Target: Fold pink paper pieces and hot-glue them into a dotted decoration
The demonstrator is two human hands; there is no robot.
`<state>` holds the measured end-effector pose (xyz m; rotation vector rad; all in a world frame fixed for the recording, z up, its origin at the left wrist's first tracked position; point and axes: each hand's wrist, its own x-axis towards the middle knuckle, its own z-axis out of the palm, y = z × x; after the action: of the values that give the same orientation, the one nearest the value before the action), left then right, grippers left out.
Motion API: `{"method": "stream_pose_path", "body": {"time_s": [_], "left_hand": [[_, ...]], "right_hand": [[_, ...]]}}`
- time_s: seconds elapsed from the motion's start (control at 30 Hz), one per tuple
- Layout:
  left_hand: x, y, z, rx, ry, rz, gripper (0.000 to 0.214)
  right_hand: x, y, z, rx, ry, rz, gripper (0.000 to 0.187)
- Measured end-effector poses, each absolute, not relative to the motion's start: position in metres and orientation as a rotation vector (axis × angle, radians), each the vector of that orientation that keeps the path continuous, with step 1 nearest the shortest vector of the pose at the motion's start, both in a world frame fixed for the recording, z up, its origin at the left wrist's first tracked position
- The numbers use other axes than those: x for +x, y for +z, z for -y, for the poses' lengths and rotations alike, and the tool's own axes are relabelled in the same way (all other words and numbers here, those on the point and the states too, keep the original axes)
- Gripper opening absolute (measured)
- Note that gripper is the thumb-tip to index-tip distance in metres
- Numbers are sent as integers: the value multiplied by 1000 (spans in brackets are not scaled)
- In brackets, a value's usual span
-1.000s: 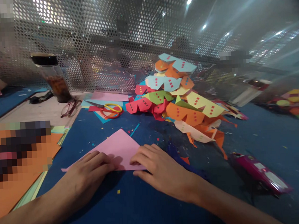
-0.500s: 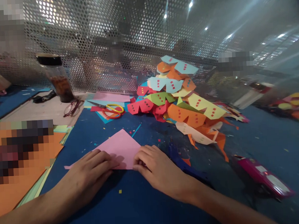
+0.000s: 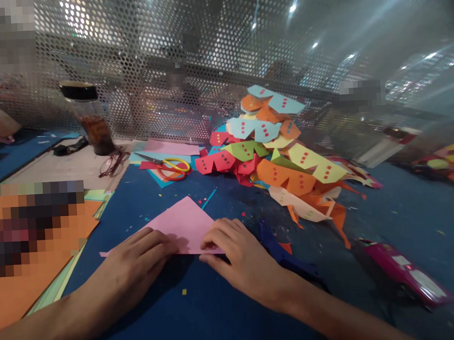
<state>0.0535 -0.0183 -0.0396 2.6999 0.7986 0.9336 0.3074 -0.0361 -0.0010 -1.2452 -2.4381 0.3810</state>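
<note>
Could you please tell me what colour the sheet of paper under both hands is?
The paper is pink, plain to see in the head view.

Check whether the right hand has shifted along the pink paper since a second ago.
Barely. The right hand still presses the pink paper's lower right edge, its fingertips at the same corner; the whole view drifts with the camera, scissors included.

pink paper (image 3: 182,223) near edge: under hands | orange sheets (image 3: 23,282): possibly cut off
</note>
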Motion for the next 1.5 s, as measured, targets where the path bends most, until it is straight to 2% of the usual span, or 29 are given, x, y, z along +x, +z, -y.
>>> {"method": "stream_pose_path", "body": {"time_s": [0.13, 0.27, 0.43, 1.07, 1.5], "left_hand": [[53, -40, 18, 2729, 940, -800, 22], [52, -40, 19, 2746, 924, -804, 22], [50, -39, 18, 2776, 902, -856, 23], [42, -44, 20, 2694, 749, -1011, 28], [40, -48, 15, 2522, 717, -1104, 16]], "right_hand": [[307, -5, 36, -1166, 253, 2516, 4], [306, -8, 35, -1140, 174, 2592, 14], [306, -12, 35, -1098, 139, 2595, 14], [303, -15, 36, -1191, 250, 2568, 10], [301, -16, 31, -1257, 334, 2451, 5]]}}
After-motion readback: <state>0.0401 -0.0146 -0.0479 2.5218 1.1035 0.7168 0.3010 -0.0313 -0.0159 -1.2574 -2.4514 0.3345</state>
